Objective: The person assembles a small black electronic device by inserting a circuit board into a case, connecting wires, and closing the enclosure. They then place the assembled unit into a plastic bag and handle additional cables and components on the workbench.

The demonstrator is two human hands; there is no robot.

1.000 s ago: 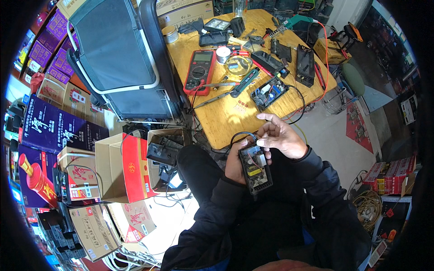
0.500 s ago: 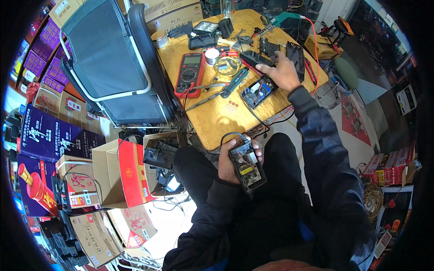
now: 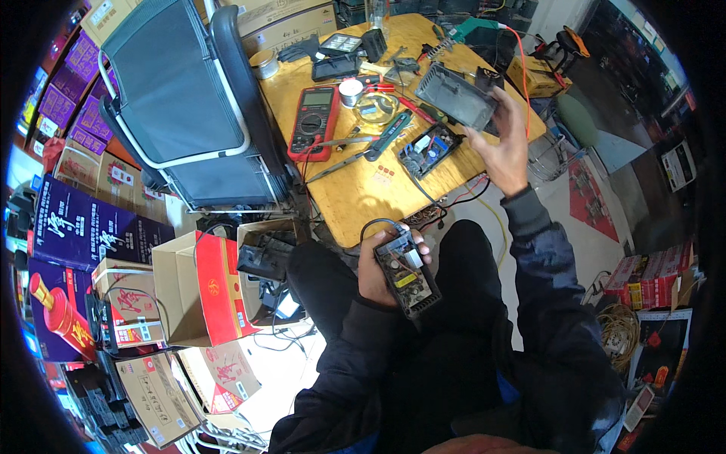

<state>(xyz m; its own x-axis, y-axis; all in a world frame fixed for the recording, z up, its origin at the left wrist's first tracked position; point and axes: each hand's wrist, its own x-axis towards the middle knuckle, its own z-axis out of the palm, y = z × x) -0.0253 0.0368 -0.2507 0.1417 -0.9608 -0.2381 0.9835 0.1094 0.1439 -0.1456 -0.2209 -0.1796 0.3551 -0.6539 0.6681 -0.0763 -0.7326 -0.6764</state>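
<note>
My left hand [image 3: 372,274] grips an opened black power-supply case [image 3: 407,278] above my lap, its circuit board facing up and a black cable leaving its top end. Over the right side of the table, my right hand [image 3: 505,157] holds a hollow black plastic case cover [image 3: 457,97] by its right end, tilted with its inside showing. Below that cover lies a second open case [image 3: 431,153] with a blue part and a white part inside. A red multimeter [image 3: 314,121], a teal-handled cutter [image 3: 390,136] and a yellow wire coil [image 3: 376,110] lie further left.
The wooden table [image 3: 344,208] also bears a solder spool [image 3: 350,93], a small parts box [image 3: 340,45] and a green-handled soldering iron [image 3: 475,29] with a red cord. A folded chair [image 3: 181,98] stands left. Cardboard boxes [image 3: 181,291] fill the floor there.
My right hand has moved right and toward me, and now holds the black cover raised and tilted off the tabletop. My left hand keeps the power-supply case nearly in place.
</note>
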